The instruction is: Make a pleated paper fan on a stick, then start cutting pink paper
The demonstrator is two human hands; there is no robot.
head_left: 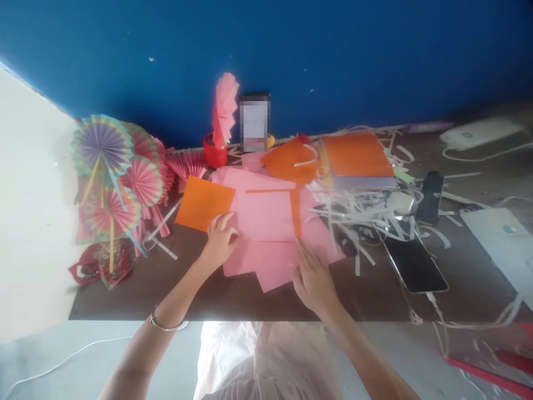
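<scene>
My left hand [222, 241] rests at the lower right corner of an orange paper square [206, 203], its bent fingers slightly apart and touching the sheet's edge. Beside it lies a stack of pink paper sheets [264, 214], unevenly overlapped. My right hand [314, 278] lies on the lower right of the pink sheets, fingers stretched out and nothing gripped. Its fingertips reach the lower end of an orange paper strip [295, 214]. A thinner orange strip [268, 191] runs across the top of the pink paper.
Folded paper fans [102, 147] crowd the left end. Behind the sheets are a red cup [215, 153] with a pink fan and an orange paper stack [353, 153]. White paper scraps [350, 208] and a cabled phone [416, 264] lie right. A blue wall [333, 55] rises behind.
</scene>
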